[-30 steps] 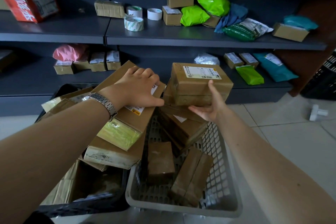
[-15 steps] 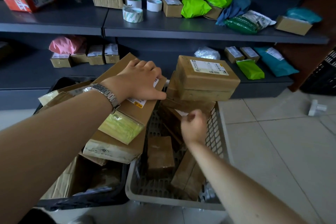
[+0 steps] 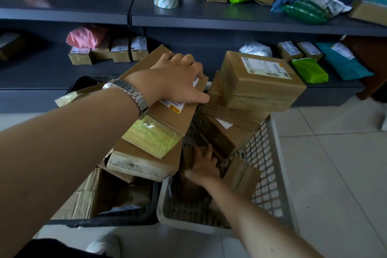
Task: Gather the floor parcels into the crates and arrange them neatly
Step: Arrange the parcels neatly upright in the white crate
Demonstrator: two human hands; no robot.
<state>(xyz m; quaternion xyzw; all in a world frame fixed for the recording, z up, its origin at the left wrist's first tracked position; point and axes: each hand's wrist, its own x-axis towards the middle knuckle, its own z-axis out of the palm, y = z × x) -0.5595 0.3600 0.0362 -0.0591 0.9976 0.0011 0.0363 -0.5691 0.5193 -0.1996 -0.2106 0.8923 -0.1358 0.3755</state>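
Left hand (image 3: 178,81) is gripping the flat box (image 3: 180,123) that is leaning over the white crate's (image 3: 279,153) left rim, fingers curling over its far edge. Right hand (image 3: 204,166) is reaching down inside the white crate, fingers spread and loose on a small brown parcel (image 3: 190,190). Labelled box (image 3: 261,88) is sitting atop the stack at the white crate's far end. Black crate (image 3: 117,221) is touching its left side.
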